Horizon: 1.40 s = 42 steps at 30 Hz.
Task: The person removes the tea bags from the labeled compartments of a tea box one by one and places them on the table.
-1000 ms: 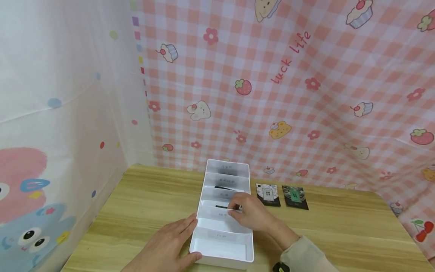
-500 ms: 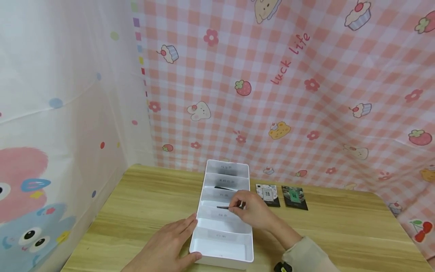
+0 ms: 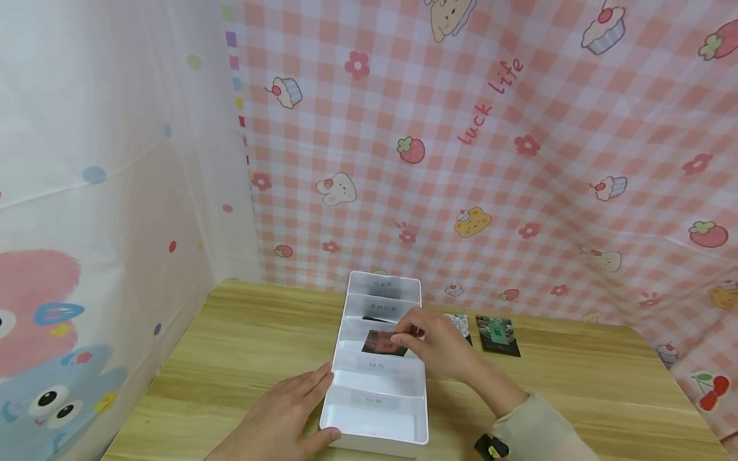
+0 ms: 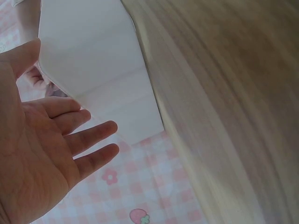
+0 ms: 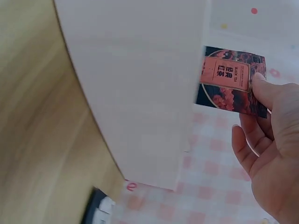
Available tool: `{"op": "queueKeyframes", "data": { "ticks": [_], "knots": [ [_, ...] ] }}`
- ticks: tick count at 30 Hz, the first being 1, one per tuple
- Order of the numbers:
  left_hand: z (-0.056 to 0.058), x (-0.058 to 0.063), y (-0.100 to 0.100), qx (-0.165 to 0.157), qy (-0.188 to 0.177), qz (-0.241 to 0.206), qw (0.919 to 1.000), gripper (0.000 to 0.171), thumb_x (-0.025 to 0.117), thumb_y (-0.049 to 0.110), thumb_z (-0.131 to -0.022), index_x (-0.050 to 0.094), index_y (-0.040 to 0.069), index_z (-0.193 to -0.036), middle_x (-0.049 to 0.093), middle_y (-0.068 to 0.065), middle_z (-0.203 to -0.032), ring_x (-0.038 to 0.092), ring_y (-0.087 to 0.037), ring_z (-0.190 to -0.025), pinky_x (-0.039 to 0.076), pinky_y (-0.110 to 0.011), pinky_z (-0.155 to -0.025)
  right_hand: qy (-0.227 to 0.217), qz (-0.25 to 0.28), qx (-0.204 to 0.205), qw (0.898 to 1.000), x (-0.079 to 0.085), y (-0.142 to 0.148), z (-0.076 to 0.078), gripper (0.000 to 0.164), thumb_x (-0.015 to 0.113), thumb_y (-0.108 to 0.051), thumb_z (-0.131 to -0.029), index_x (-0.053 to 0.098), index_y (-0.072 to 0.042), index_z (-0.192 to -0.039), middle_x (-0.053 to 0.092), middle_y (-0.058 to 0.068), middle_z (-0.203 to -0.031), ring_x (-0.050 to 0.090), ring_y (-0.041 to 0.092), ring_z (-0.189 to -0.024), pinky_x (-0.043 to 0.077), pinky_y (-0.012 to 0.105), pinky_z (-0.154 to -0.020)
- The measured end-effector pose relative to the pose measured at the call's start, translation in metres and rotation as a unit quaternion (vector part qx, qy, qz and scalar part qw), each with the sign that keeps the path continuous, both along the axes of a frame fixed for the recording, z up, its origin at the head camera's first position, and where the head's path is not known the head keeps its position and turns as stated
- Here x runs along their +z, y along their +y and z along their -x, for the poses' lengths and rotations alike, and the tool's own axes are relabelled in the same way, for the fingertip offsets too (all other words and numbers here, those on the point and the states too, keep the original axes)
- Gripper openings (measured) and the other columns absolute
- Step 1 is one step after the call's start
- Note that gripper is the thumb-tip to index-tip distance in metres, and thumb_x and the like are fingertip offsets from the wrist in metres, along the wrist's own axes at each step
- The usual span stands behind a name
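Note:
A long white divided box (image 3: 376, 425) stands on the table, its compartments labelled with printed words. My right hand (image 3: 438, 346) pinches a dark tea packet (image 3: 380, 342) by one edge, above a middle compartment. In the right wrist view the same tea packet (image 5: 229, 81) shows a red label reading "BLACK TEA". My left hand (image 3: 288, 410) touches the near left side of the box, and in the left wrist view its fingers (image 4: 96, 137) are extended beside the white wall. A dark edge of another flat item (image 3: 377, 319) shows in the compartment behind.
Right of the box lie a green-labelled tea packet (image 3: 498, 335) and a white-and-black packet (image 3: 461, 323) partly hidden by my right hand. A small black object (image 3: 491, 447) is by the right sleeve. A pink checked cloth (image 3: 375, 128) hangs behind the wooden table (image 3: 259, 333).
My right hand has lifted the tea packet up from the middle compartment, and its face now shows where only a thin dark edge did. The left hand has stayed against the box.

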State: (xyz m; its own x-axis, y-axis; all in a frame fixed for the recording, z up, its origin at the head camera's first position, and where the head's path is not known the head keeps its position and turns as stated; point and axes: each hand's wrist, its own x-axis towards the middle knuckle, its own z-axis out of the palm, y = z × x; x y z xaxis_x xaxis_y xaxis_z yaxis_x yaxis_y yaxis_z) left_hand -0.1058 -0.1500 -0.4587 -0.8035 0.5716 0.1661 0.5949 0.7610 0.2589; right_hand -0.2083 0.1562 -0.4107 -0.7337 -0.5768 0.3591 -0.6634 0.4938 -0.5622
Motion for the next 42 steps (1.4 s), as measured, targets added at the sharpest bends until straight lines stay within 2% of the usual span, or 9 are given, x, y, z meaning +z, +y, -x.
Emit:
{"op": "queueKeyframes", "data": {
  "ticks": [6,11,16,20,28,32,36,40,42],
  "knots": [
    [0.0,-0.001,0.0,-0.002,0.018,0.002,0.9998,0.086,0.053,0.069,-0.1,0.055,-0.002,-0.149,0.049,-0.012,-0.16,0.059,-0.028,-0.135,0.052,-0.05,-0.106,0.041,-0.019,-0.025,0.999,0.017,0.007,-0.003,0.004,0.076,-0.018,-0.097,0.074,-0.018,-0.094,0.067,-0.013,-0.087,0.059,0.001,-0.074,0.055,0.024,-0.064],
    [-0.001,-0.003,0.0,-0.004,0.038,0.001,0.9993,0.084,0.055,0.068,-0.1,0.057,-0.002,-0.147,0.051,-0.012,-0.158,0.06,-0.027,-0.134,0.052,-0.048,-0.105,0.079,-0.034,-0.043,0.995,0.032,0.016,-0.004,0.008,0.079,-0.017,-0.095,0.073,-0.019,-0.091,0.064,-0.015,-0.081,0.056,-0.001,-0.068,0.053,0.023,-0.06],
    [0.0,-0.003,0.0,-0.001,0.03,-0.001,0.9995,0.085,0.054,0.068,-0.1,0.056,-0.001,-0.148,0.051,-0.011,-0.158,0.059,-0.027,-0.135,0.051,-0.048,-0.106,0.083,-0.031,-0.065,0.994,0.044,0.031,-0.005,0.01,0.079,-0.014,-0.094,0.072,-0.02,-0.092,0.064,-0.017,-0.08,0.056,-0.001,-0.069,0.054,0.025,-0.063],
    [0.0,-0.003,0.0,-0.002,0.029,-0.003,0.9996,0.084,0.055,0.068,-0.1,0.057,-0.001,-0.148,0.051,-0.011,-0.158,0.059,-0.027,-0.134,0.052,-0.049,-0.106,0.075,-0.007,-0.084,0.994,0.053,0.046,-0.007,0.01,0.078,-0.009,-0.095,0.072,-0.017,-0.091,0.066,-0.014,-0.08,0.058,0.003,-0.07,0.054,0.026,-0.061],
    [0.0,-0.004,0.0,-0.006,0.043,0.0,0.9991,0.083,0.055,0.067,-0.1,0.058,-0.001,-0.147,0.052,-0.012,-0.157,0.06,-0.027,-0.133,0.053,-0.048,-0.105,0.123,0.051,-0.112,0.985,0.057,0.078,-0.009,0.019,0.079,0.005,-0.088,0.071,-0.011,-0.09,0.07,-0.007,-0.079,0.059,0.005,-0.067,0.052,0.025,-0.056],
    [0.0,-0.005,0.0,-0.005,0.039,-0.002,0.9992,0.084,0.054,0.068,-0.1,0.058,-0.001,-0.147,0.052,-0.012,-0.157,0.06,-0.027,-0.133,0.053,-0.048,-0.105,0.124,0.062,-0.145,0.98,0.058,0.095,-0.009,0.018,0.078,0.006,-0.09,0.07,-0.011,-0.091,0.069,-0.003,-0.08,0.06,0.005,-0.069,0.051,0.022,-0.056],
    [0.0,-0.005,-0.001,-0.005,0.038,-0.005,0.9993,0.084,0.054,0.068,-0.1,0.058,-0.001,-0.147,0.052,-0.012,-0.157,0.06,-0.028,-0.133,0.053,-0.049,-0.104,0.11,0.086,-0.172,0.975,0.056,0.112,-0.006,0.011,0.076,0.005,-0.092,0.071,-0.005,-0.094,0.071,0.001,-0.083,0.063,0.006,-0.072,0.05,0.019,-0.06],
    [0.0,-0.005,-0.001,-0.005,0.036,-0.006,0.9993,0.084,0.054,0.068,-0.1,0.057,-0.001,-0.147,0.052,-0.012,-0.157,0.059,-0.028,-0.134,0.053,-0.05,-0.104,0.068,0.11,-0.213,0.969,0.054,0.129,-0.005,0.003,0.074,-0.003,-0.097,0.071,-0.002,-0.098,0.069,0.0,-0.085,0.057,0.009,-0.066,0.044,0.022,-0.055],
    [0.0,-0.005,-0.001,-0.003,0.034,-0.006,0.9994,0.084,0.054,0.068,-0.1,0.057,-0.001,-0.148,0.051,-0.011,-0.158,0.059,-0.028,-0.134,0.052,-0.05,-0.105,0.049,0.115,-0.235,0.964,0.053,0.138,-0.005,0.007,0.073,-0.008,-0.099,0.071,-0.002,-0.1,0.068,-0.002,-0.084,0.051,0.011,-0.061,0.041,0.025,-0.051]
  ]
}}
